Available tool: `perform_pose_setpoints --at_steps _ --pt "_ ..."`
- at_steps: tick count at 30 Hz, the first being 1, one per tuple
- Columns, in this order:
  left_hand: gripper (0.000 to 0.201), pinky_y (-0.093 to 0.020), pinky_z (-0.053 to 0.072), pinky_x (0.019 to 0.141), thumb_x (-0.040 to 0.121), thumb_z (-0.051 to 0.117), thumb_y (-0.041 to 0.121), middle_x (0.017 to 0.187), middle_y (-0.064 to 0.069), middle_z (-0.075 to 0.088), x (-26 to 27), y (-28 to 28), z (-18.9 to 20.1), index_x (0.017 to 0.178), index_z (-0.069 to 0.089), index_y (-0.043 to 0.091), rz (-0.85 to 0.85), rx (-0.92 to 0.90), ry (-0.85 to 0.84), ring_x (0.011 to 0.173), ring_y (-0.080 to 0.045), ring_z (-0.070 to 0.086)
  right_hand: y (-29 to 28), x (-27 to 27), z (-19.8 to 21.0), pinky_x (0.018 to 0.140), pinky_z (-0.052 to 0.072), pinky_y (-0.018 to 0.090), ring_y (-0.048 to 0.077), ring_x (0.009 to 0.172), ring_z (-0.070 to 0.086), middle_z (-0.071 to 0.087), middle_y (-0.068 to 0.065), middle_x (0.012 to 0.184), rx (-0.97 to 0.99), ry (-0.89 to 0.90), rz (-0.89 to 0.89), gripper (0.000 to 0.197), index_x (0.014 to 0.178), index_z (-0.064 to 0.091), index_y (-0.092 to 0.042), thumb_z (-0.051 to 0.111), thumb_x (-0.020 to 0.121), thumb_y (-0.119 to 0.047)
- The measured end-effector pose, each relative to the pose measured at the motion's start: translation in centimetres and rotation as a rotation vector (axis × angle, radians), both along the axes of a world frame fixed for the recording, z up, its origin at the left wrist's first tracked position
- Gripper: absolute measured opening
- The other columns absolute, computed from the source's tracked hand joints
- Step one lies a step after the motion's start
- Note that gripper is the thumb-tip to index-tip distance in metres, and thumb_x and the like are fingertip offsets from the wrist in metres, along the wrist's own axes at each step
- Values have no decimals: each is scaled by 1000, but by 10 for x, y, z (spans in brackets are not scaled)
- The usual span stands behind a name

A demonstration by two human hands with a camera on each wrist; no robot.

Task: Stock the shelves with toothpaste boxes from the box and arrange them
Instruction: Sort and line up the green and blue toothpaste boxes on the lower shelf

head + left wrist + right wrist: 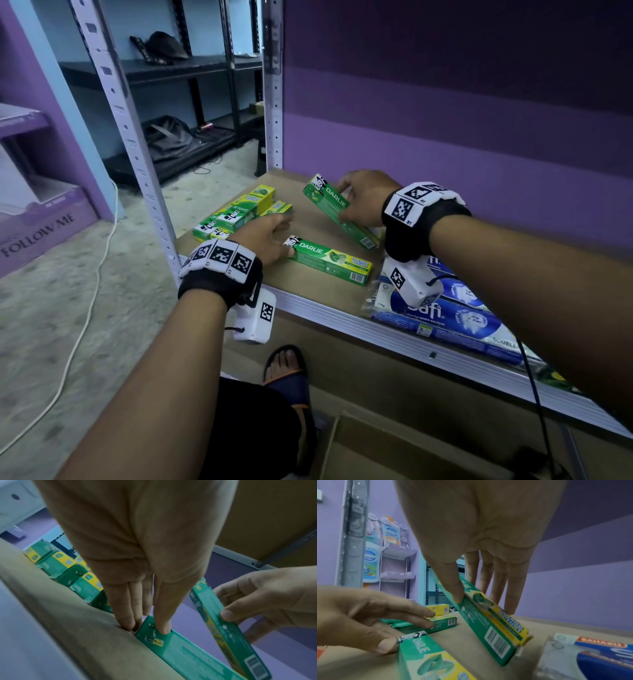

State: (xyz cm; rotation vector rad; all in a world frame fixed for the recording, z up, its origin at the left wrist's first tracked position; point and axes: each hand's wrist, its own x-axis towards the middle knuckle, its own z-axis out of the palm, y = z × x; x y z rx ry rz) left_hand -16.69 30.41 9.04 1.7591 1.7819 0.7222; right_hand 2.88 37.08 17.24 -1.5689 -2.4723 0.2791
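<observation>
toothpaste, a long green and yellow cardboard darlie box (330, 262), lies flat near the front edge of the brown wooden shelf board (308, 219), its printed face up. nearer than it, below the shelf, the open brown cardboard carton (376, 448) sits on the floor by a sandalled foot (286, 363). the left hand (265, 238) is at the left end of the flat box: in the left wrist view its straight fingertips (163, 628) press on that end, the thumb against the end face in the right wrist view, fingers extended rather than wrapped round it. to the right, at the shelf front, lie blue and white safi toothpaste packs in clear wrap (455, 318). further back, the right hand (364, 198) grips a second green darlie box (337, 210), thumb on one long side and fingers on the other; this box is tilted, its far end raised, its barcode end low near the board beside the safi packs, though i cannot tell whether that end touches. left of both hands a stacked cluster of green and yellow darlie boxes (236, 214) lies at the shelf's left edge, by the white perforated metal upright (137, 144). behind the shelf runs a purple wall (462, 113), and far left stands a dark metal rack (178, 68) holding black bags
</observation>
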Motion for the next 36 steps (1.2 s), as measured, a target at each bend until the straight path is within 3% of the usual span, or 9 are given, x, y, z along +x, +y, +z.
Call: perform_pose_setpoints --at_steps 3,6,10,15,22,27,30,33,36 --pt "81 -35 36 114 85 73 8 144 -3 51 -3 1 -5 153 30 24 10 -26 -69 130 -14 50 -1 -9 -6 76 45 24 23 99 63 67 2 112 -30 -95 32 45 120 64 -23 76 77 -22" --pt "82 -28 37 110 84 74 13 141 3 54 -7 4 -10 152 32 28 28 -17 -66 124 -12 54 -4 -15 -11 76 53 27 26 98 66 69 6 108 -42 -243 55 37 115 68 -17 76 79 -20" --pt "83 -31 37 111 81 77 17 137 9 57 -10 8 -15 151 32 30 43 -31 -89 122 -9 56 -7 -21 -16 86 57 34 27 99 70 66 12 121 -86 -371 90 40 120 68 -8 75 83 -22" --pt "79 -35 40 110 82 76 14 139 4 55 -7 12 -18 150 36 22 16 -49 -90 122 -14 57 -6 -26 -19 92 54 35 28 114 64 62 12 130 -95 -417 116 45 127 64 -6 73 87 -24" --pt "67 -29 38 110 84 75 16 136 3 59 -3 9 -13 144 47 28 -1 -8 12 126 -11 53 -6 -26 -23 95 54 40 32 119 60 62 18 130 -102 -418 159 45 129 63 -3 69 87 -18" --pt "52 -14 33 90 84 74 27 134 7 61 -1 3 -6 133 59 35 61 4 133 122 -12 56 -3 -9 -16 82 54 26 20 97 67 74 0 105 -161 -318 174 37 115 73 -20 78 79 -26" --pt "51 -15 33 93 86 74 24 134 4 61 1 1 -3 134 59 31 63 -18 129 122 -12 56 0 5 -12 71 50 23 16 90 68 74 -7 97 -185 -312 156 41 106 74 -26 85 70 -44" --pt "51 -21 37 102 86 74 24 134 1 61 3 1 1 134 59 29 61 -37 143 123 -15 56 0 17 -13 66 46 21 9 83 62 65 -17 90 -266 -399 147 59 110 69 -32 88 60 -56" --pt "52 -28 38 108 85 75 23 135 1 61 4 2 1 134 59 30 67 -48 149 125 -16 55 -2 27 -17 78 49 27 11 85 59 60 -19 91 -268 -403 154 72 119 62 -37 88 56 -61"
